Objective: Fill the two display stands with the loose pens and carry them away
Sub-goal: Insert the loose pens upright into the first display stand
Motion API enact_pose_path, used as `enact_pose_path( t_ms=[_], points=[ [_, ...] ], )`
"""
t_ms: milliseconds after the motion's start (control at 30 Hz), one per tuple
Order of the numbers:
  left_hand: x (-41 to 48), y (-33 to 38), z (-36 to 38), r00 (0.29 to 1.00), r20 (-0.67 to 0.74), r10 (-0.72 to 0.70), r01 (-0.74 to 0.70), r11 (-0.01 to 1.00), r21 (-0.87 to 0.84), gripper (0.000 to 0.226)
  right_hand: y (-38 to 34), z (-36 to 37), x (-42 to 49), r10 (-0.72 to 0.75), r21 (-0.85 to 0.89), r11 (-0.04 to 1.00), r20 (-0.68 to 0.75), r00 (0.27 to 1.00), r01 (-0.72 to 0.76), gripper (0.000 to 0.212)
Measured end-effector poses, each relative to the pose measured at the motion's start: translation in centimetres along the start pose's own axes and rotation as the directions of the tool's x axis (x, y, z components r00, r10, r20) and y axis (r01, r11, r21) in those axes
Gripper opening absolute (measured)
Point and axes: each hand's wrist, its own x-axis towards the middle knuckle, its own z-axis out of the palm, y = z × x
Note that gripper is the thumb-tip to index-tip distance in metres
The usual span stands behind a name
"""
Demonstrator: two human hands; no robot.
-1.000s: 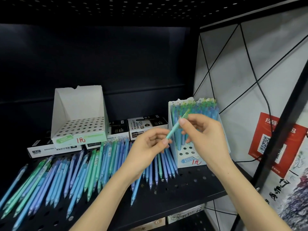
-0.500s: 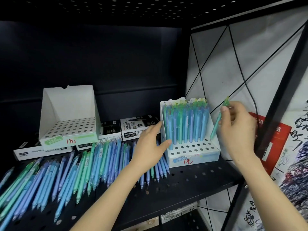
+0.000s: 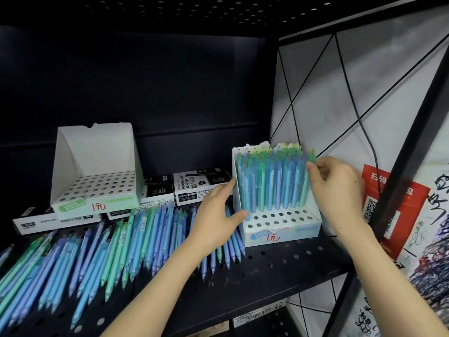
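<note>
Loose pens (image 3: pixel 97 251), marker boxes (image 3: pixel 194 188) neighbour the stand (image 3: pixel 279 235); flat left grip (image 3: pixel 216 215) braces it, right grip (image 3: pixel 335 188) pinches a pen (image 3: pixel 304 190).

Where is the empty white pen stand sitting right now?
In the head view, the empty stand is at the back left of the shelf, behind the loose pens and just left of the permanent marker box.

Left hand (image 3: pixel 218 215): forearm extended forward, fingers straight, thumb spread wide. Right hand (image 3: pixel 337 188): raised higher, fingertips curled together, pinching the top of a green pen (image 3: pixel 303 193).
</note>
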Motion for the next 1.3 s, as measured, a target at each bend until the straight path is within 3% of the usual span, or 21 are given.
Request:
enact_pose_path(
  t_ms=[233, 367, 467, 533, 600, 667, 767, 900, 967, 1133, 1300],
  points=[
    [-0.1, -0.1, -0.1, 1.0, 0.003, 0.001, -0.001, 1.0, -0.027, 0.074, 0.1, 0.4, 0.4, 0.082, -0.14, 0.988, 0.11, 0.99, -0.066, 0.023],
    [-0.5, -0.2, -0.7, 1.0, -0.007, 0.014, -0.014, 1.0, -0.007, 0.068, -0.8, 0.4, -0.7, 0.01, -0.204, 0.979, -0.039, 0.999, -0.017, 0.023],
    [-1.0, -0.9, -2.2, 0.998, -0.066, 0.001, 0.002, 0.999, 0.044, 0.061, -3.1, 0.8, -3.1, -0.115, -0.062, 0.992, -0.128, 0.985, 0.107, 0.022],
    [-1.4, -1.6, -3.7, 0.993, -0.112, -0.023, 0.036, 0.993, 0.109, 0.056, -5.0, 1.7, -4.9, -0.196, 0.061, 0.978, -0.03, 0.98, 0.198, 0.018],
    [-2.2, -2.4, -5.4, 0.985, -0.16, -0.058, 0.087, 0.979, 0.182, 0.052, -6.6, 2.8, -6.6, -0.25, 0.142, 0.964, 0.174, 0.953, 0.227, 0.021],
    [-3.2, -3.5, -7.1, 0.971, -0.205, -0.124, 0.175, 0.952, 0.251, 0.049, -7.6, 4.1, -7.9, -0.283, 0.151, 0.958, 0.38, 0.881, 0.243, 0.031],
    [-4.8, -4.9, -9.2, 0.938, -0.239, -0.251, 0.33, 0.86, 0.39, 0.05, -8.4, 5.9, -9.3, -0.301, 0.094, 0.95, 0.53, 0.793, 0.298, 0.045],
    [-6.0, -6.3, -10.3, 0.888, -0.204, -0.412, 0.45, 0.688, 0.57, 0.065, -9.4, 7.9, -10.3, -0.27, 0.027, 0.943, 0.645, 0.715, 0.332, 0.06],
    [-6.2, -6.8, -10.3, 0.872, -0.196, -0.448, 0.47, 0.658, 0.588, 0.072, -10.2, 8.7, -10.6, -0.242, 0.023, 0.951, 0.677, 0.695, 0.309, 0.064],
    [-5.8, -6.6, -10.5, 0.861, -0.192, -0.472, 0.505, 0.739, 0.446, 0.084, -11.6, 10.4, -10.4, -0.145, 0.047, 0.986, 0.711, 0.688, 0.159, 0.056],
    [-5.5, -6.4, -10.8, 0.8, -0.196, -0.567, 0.599, 0.758, 0.257, 0.091, -12.1, 11.4, -10.4, -0.074, 0.096, 0.995, 0.707, 0.703, 0.008, 0.041]
  ],
)
